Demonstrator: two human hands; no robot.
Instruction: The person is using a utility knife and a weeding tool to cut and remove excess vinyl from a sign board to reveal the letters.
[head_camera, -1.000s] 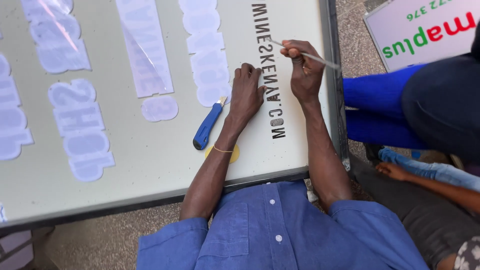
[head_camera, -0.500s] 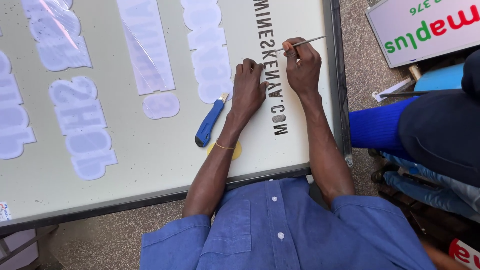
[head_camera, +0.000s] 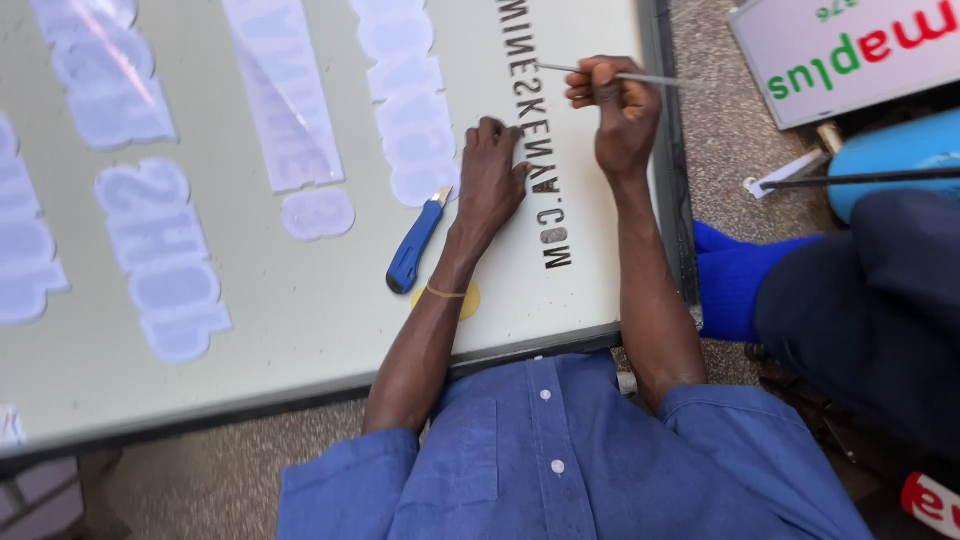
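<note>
My left hand (head_camera: 492, 178) lies flat, fingers spread, on the pale sign board (head_camera: 300, 300), pressing down just beside the line of dark letters (head_camera: 540, 140) that runs along the board's right side. My right hand (head_camera: 620, 115) is closed around a thin metal tool (head_camera: 600, 74), pinched between thumb and fingers; its tip points left and meets the board at the letters, just above my left hand. A blue knife (head_camera: 415, 246) lies on the board just left of my left wrist, blade end pointing toward that hand, not touching it. A yellow disc (head_camera: 468, 300) shows from under my left forearm. Pale cut-out shapes (head_camera: 160, 260) are spread over the board's left and middle. Past the board's dark right edge, on the floor, another sign (head_camera: 850, 50) with green and red letters leans, and a person in blue (head_camera: 860, 290) sits near my right arm.
</note>
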